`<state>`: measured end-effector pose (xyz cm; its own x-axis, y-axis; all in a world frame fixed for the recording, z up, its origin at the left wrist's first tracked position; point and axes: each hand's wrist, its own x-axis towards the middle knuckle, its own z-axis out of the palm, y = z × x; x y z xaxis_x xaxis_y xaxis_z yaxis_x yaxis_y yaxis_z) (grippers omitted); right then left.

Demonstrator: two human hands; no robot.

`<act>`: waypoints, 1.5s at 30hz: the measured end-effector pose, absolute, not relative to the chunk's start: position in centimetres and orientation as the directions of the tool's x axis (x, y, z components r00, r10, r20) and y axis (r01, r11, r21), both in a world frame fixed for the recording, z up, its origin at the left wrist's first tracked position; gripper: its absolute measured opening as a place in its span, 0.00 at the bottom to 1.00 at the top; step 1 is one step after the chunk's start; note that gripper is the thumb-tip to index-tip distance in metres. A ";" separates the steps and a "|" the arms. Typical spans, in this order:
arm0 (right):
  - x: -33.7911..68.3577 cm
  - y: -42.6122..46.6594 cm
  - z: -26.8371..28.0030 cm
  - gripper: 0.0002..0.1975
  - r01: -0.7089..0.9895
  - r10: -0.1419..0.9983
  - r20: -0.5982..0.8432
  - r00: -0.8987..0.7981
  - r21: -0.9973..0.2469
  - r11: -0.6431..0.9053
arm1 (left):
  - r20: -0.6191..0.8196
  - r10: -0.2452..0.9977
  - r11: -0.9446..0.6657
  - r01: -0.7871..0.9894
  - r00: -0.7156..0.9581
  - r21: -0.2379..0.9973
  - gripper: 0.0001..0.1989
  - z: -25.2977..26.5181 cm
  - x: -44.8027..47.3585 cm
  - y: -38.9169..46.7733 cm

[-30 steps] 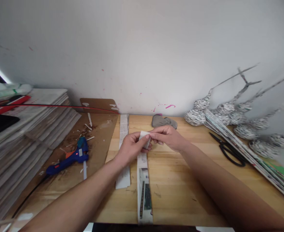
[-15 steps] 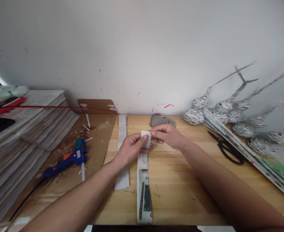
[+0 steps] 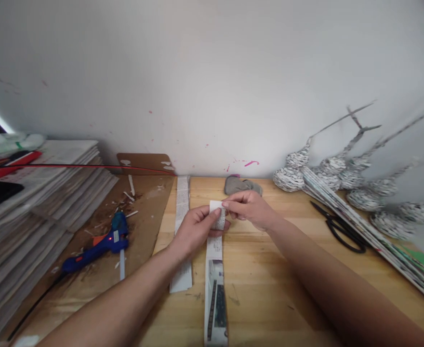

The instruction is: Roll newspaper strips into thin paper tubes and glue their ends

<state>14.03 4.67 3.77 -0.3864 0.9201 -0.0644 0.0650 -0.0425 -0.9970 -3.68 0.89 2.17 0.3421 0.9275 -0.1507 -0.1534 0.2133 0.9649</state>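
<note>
A long printed newspaper strip (image 3: 215, 299) hangs down toward me, its top end raised between both hands. My left hand (image 3: 195, 224) pinches it, thumb on the front face and fingers behind. At the strip's upper right corner, my right hand (image 3: 250, 208) has thumb and fingertips closed on the paper edge. Just left of it, a stack of similar newspaper strips (image 3: 183, 200) lies on the wooden table, partly covered by my left hand and forearm. Behind my right hand rests a grey cloth (image 3: 241, 185).
A blue glue gun (image 3: 103, 250) lies on stained cardboard (image 3: 154, 212) beside piled newspapers (image 3: 46, 221). To the right are black scissors (image 3: 342, 231), a bundle of rolled paper sticks (image 3: 352, 217) and several woven paper gourds (image 3: 289, 178) against the wall.
The view has tilted up slightly, so everything sits a little lower. My right fingertips have shifted slightly left along the strip's top edge; both hands keep hold of it.
</note>
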 end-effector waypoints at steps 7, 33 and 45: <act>13.8 4.5 3.9 0.14 0.094 0.934 -0.053 -0.353 -0.995 -0.021 | -0.148 0.929 0.217 -0.175 0.339 0.960 0.18 2.3 -3.5 0.8; 14.5 4.7 4.1 0.15 0.084 0.862 -0.084 -0.500 -0.995 -0.049 | -0.184 0.928 0.232 -0.117 0.323 0.966 0.22 2.1 -3.7 1.0; 14.0 4.7 4.2 0.14 0.107 0.921 -0.076 -0.382 -0.994 -0.037 | -0.122 0.943 0.148 -0.063 0.310 0.987 0.18 1.8 -3.7 1.0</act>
<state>14.02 4.65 4.20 -0.3821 0.9210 -0.0757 0.1070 -0.0372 -0.9936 -3.65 1.03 1.85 0.3096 0.9431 -0.1215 -0.0635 0.1480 0.9869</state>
